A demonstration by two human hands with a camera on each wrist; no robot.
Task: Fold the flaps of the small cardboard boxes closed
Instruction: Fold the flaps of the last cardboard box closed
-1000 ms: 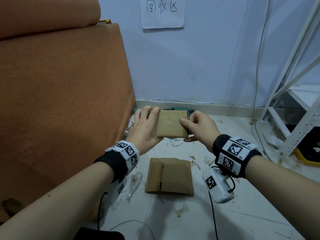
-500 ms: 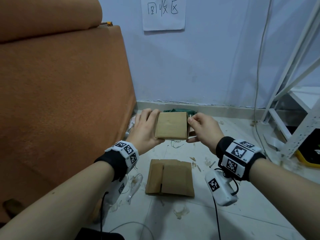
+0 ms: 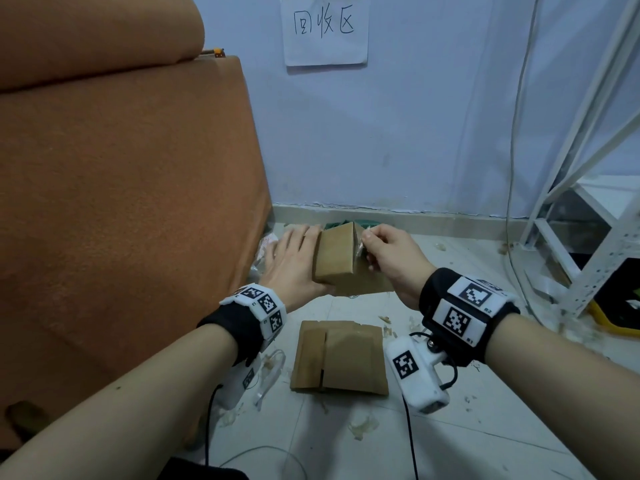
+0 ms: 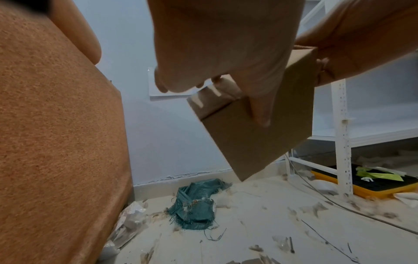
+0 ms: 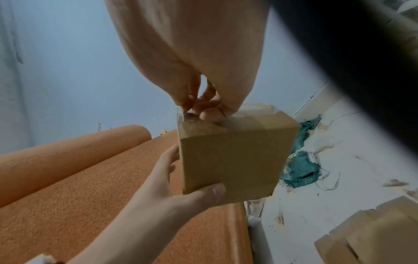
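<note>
A small brown cardboard box [image 3: 334, 258] is held up above the floor with one vertical edge turned toward me. My left hand [image 3: 294, 261] grips its left side, thumb across the front bottom corner [image 5: 214, 191] and fingers behind. My right hand [image 3: 384, 251] is at the box's upper right corner, where its fingertips [image 5: 203, 107] pinch a strip of clear tape [image 5: 255, 114] that lies over that end. From the left wrist the box [image 4: 260, 135] shows its underside. A second, flattened cardboard box [image 3: 341, 358] lies on the floor below my hands.
An orange sofa [image 3: 121, 202] fills the left side. White metal shelving [image 3: 588, 220] stands at the right with a yellow tray [image 4: 373, 182] under it. A crumpled green woven bag [image 4: 196, 201] lies by the wall. Tape scraps and a thin cable litter the tiled floor.
The box has turned from flat-on to edge-on toward me. My right hand has shifted from the front face to the upper right corner and now pinches tape there.
</note>
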